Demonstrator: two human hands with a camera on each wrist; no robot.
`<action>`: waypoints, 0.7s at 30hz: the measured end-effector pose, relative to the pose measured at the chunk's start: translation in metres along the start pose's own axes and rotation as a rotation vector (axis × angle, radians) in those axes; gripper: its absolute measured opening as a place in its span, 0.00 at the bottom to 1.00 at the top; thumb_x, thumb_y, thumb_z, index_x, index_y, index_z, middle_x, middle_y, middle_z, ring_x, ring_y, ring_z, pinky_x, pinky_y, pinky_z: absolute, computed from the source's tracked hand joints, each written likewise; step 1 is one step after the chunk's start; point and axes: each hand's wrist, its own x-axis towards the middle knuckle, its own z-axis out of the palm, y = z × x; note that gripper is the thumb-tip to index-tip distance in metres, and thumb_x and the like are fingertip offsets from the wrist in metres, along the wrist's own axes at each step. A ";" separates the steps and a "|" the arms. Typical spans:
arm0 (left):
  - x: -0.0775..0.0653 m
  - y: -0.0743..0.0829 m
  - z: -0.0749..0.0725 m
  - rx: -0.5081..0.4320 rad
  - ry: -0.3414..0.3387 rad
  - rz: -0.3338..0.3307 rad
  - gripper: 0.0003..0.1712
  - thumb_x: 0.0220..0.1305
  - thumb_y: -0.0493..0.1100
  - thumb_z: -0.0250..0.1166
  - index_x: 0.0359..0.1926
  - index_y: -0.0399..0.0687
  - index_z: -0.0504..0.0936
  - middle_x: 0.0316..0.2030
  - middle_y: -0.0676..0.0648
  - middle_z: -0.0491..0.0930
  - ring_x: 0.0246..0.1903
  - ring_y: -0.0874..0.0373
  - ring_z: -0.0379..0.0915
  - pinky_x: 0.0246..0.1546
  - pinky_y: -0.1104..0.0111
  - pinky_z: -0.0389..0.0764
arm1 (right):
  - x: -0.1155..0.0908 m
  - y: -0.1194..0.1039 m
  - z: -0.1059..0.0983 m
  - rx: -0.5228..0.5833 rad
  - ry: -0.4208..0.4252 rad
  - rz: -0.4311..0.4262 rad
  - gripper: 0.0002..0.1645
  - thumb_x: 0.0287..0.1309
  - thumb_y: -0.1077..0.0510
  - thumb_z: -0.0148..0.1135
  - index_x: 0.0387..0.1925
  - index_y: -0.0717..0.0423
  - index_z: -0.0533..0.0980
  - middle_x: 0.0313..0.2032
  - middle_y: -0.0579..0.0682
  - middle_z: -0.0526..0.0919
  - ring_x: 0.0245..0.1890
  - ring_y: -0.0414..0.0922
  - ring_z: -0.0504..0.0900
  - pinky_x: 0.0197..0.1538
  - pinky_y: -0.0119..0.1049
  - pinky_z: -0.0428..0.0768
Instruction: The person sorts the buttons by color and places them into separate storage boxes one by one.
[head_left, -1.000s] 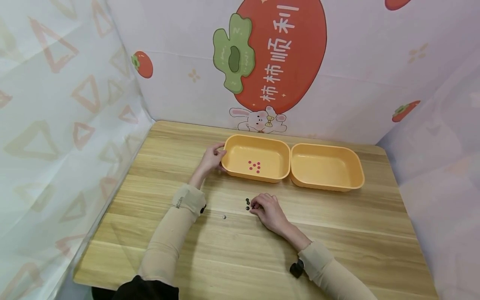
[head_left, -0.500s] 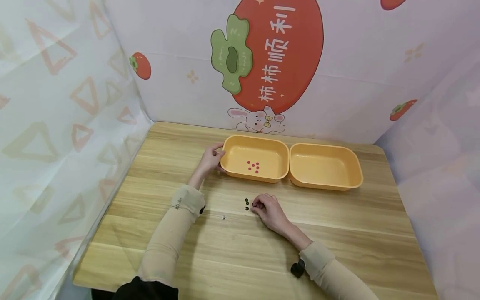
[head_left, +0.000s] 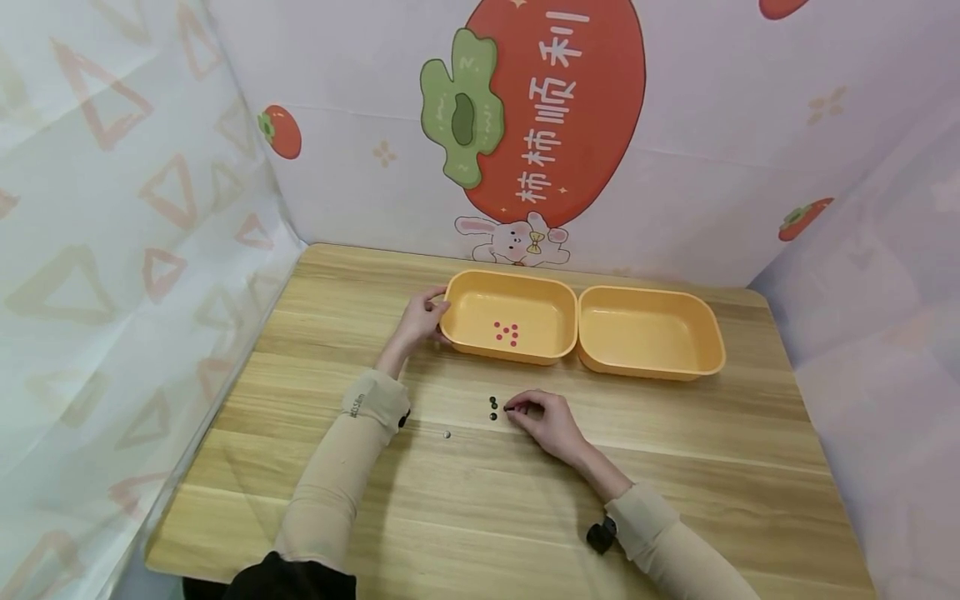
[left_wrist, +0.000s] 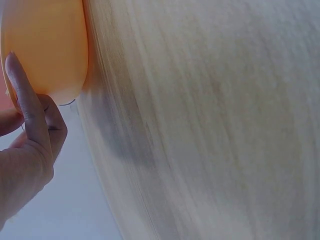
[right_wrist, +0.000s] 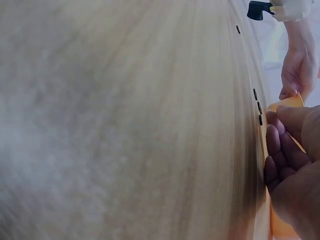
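Note:
My left hand [head_left: 422, 320] grips the left end of a yellow-orange plastic basket [head_left: 517, 284], thumb and fingers at its rim. In the left wrist view, a finger of that hand lies along the outside of the basket wall. Several small red discs [head_left: 506, 331] lie inside this basket. My right hand [head_left: 551, 423] is just above the table, pinching a small black disc [head_left: 509, 408] between thumb and fingertips. A few similar black discs [head_left: 493, 406] lie left of those fingertips. Farther left sits a single small silvery piece [head_left: 447, 434].
A second orange basket [head_left: 651, 374] stands right beside the first, nothing visible inside it. Both rest on the wooden table [head_left: 675, 467] near its back edge. Behind rises a printed cloth wall [head_left: 720, 125], with another hanging cloth [head_left: 112, 275] along the left side.
My right hand has drawn slightly right, away from the loose black discs, and the dark disc at its fingertips now shows. My left hand keeps its hold on the basket.

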 end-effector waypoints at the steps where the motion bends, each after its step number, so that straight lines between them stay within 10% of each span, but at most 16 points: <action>1: 0.000 0.000 0.000 0.002 -0.002 0.001 0.29 0.88 0.40 0.55 0.83 0.42 0.67 0.44 0.33 0.77 0.20 0.59 0.81 0.25 0.63 0.97 | 0.000 0.000 0.000 0.007 0.003 0.000 0.06 0.65 0.69 0.76 0.42 0.60 0.91 0.38 0.55 0.94 0.38 0.37 0.86 0.42 0.24 0.88; 21: 0.000 -0.002 0.000 -0.019 -0.005 0.037 0.29 0.87 0.38 0.55 0.82 0.38 0.67 0.39 0.32 0.77 0.18 0.59 0.82 0.22 0.65 0.95 | -0.021 -0.003 -0.033 0.039 0.045 0.006 0.08 0.62 0.70 0.78 0.42 0.62 0.89 0.39 0.59 0.93 0.38 0.36 0.86 0.44 0.27 0.89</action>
